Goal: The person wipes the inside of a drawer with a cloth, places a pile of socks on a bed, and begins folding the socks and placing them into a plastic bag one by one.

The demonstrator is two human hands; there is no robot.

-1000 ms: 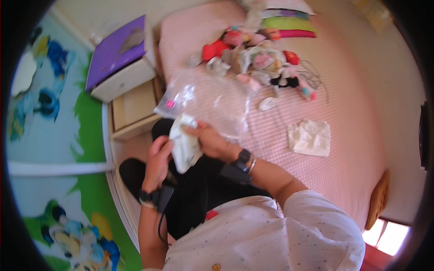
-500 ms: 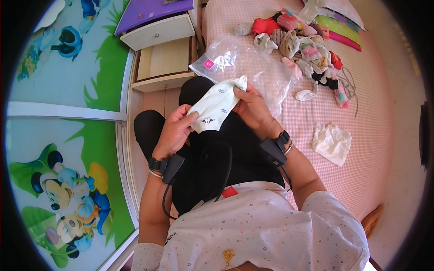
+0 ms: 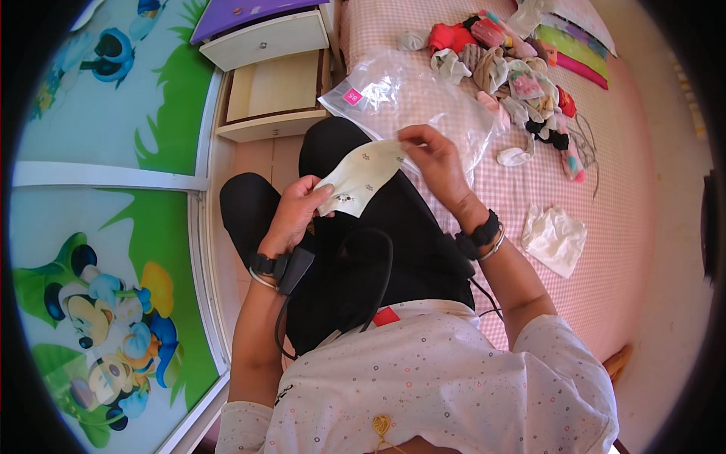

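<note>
In front of my thighs, a small white printed garment (image 3: pixel 365 175) with dark little motifs is stretched between my hands; its exact kind I cannot make out. My left hand (image 3: pixel 295 210) is closed on its lower left end, thumb on top near a printed animal face. At the upper right end my right hand (image 3: pixel 442 166) pinches the cloth between thumb and fingers. A clear plastic bag (image 3: pixel 416 98) with a pink label lies on the bed just beyond my right hand. To the right, a folded white cloth (image 3: pixel 554 240) rests on the checked sheet.
A heap of socks and small clothes (image 3: pixel 495 68) lies at the far side of the pink checked bed (image 3: pixel 484 204). Folded coloured fabrics (image 3: pixel 575 49) are stacked behind it. An open drawer (image 3: pixel 272 87) stands ahead, and a cartoon-covered sliding door (image 3: pixel 113 303) is at left.
My right hand has moved a little right and turned, its fingers now pinching the garment's tip. The cloth is drawn out flatter. My left hand keeps its hold.
</note>
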